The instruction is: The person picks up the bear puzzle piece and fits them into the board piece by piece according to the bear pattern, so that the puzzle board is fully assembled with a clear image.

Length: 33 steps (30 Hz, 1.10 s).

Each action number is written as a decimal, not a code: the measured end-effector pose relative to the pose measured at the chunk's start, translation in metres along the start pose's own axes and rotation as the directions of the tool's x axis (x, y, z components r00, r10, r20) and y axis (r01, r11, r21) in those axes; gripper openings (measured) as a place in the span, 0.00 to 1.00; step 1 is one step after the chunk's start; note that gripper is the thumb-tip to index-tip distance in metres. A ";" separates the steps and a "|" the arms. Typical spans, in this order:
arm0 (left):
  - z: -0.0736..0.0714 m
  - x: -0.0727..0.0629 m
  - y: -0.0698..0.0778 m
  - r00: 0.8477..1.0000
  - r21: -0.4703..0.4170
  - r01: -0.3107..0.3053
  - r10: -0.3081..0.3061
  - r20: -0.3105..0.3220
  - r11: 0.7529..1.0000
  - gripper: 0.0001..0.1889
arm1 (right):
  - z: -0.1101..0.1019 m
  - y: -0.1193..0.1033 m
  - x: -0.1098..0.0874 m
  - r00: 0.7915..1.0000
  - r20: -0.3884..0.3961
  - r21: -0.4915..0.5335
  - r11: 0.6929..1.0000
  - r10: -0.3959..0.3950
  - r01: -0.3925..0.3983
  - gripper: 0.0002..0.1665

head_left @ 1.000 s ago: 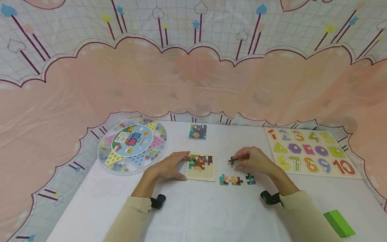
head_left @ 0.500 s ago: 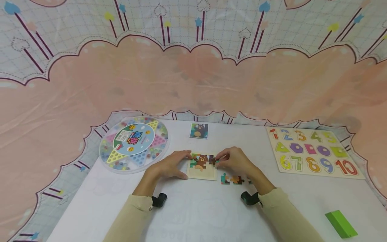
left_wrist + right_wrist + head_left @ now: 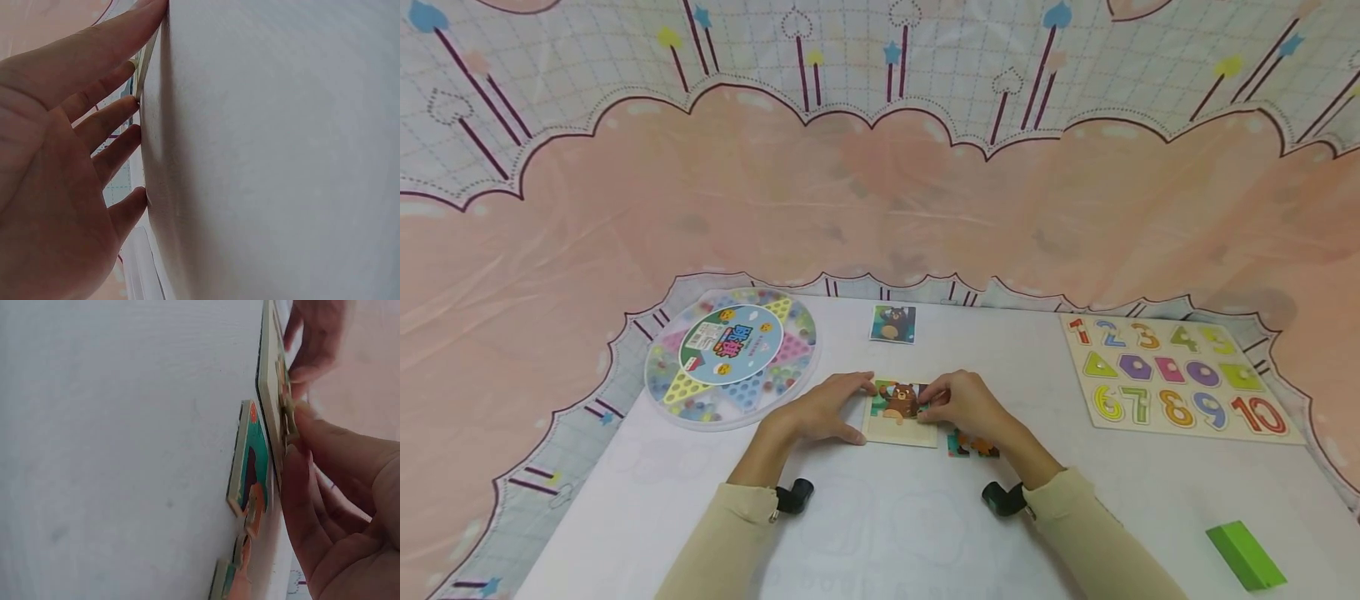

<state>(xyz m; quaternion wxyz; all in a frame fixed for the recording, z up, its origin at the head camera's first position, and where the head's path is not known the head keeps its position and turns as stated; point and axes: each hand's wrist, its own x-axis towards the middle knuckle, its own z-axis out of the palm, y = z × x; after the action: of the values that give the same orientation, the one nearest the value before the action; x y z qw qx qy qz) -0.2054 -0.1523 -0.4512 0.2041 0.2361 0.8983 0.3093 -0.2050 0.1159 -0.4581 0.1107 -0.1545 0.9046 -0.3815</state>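
Observation:
In the head view a small square wooden puzzle tray [image 3: 900,432] lies on the white table, its upper part filled with a brown bear picture [image 3: 901,402]. My left hand [image 3: 822,412] rests along its left side, thumb and fingers stretched toward the tray's corners. Over the tray's right side my right hand [image 3: 966,406] pinches a puzzle piece [image 3: 288,419] between thumb and index finger. Most of that piece is covered by my fingers in the head view. Loose puzzle pieces [image 3: 958,443] lie just right of the tray, partly under the right hand.
Behind the tray lies a bear picture card [image 3: 892,324]. A round clear-lidded marble board game [image 3: 730,358] sits at left, a number and shape board [image 3: 1180,379] at right. A green block [image 3: 1247,555] lies near the front right.
My right hand has carried the puzzle piece leftward from beside the tray to the tray's right side, where the piece now sits against the bear picture. The left hand has stayed at the tray.

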 end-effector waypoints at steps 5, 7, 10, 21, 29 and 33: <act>0.000 -0.001 0.001 1.000 0.007 -0.007 0.007 0.000 1.000 0.34 | 0.002 -0.003 -0.002 0.999 -0.023 -0.014 1.000 -0.029 0.028 0.10; 0.000 -0.001 0.001 1.000 0.005 -0.004 0.004 -0.001 1.000 0.34 | 0.003 -0.004 -0.003 0.999 -0.031 -0.023 0.999 -0.027 0.026 0.09; 0.000 -0.002 0.001 1.000 0.000 0.006 -0.006 0.001 1.000 0.34 | 0.004 -0.006 -0.003 0.999 -0.048 -0.071 0.997 -0.024 0.021 0.09; -0.001 -0.002 0.002 1.000 0.004 0.007 -0.007 0.004 1.000 0.34 | 0.002 -0.010 0.000 0.999 -0.032 -0.183 0.983 -0.018 0.012 0.06; -0.001 -0.002 0.001 1.000 -0.001 -0.009 0.009 0.005 1.000 0.34 | -0.002 -0.008 0.004 0.994 0.107 -0.115 0.993 -0.014 0.026 0.03; -0.001 -0.002 0.002 1.000 0.003 -0.019 0.019 0.010 1.000 0.33 | -0.007 -0.006 0.007 0.984 0.176 -0.081 0.996 -0.017 0.032 0.01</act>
<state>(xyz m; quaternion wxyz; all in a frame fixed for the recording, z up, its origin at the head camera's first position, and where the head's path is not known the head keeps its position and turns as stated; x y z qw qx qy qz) -0.2041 -0.1524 -0.4488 0.2055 0.2462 0.8954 0.3088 -0.2124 0.1140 -0.4495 0.1786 -0.2032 0.9046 -0.3295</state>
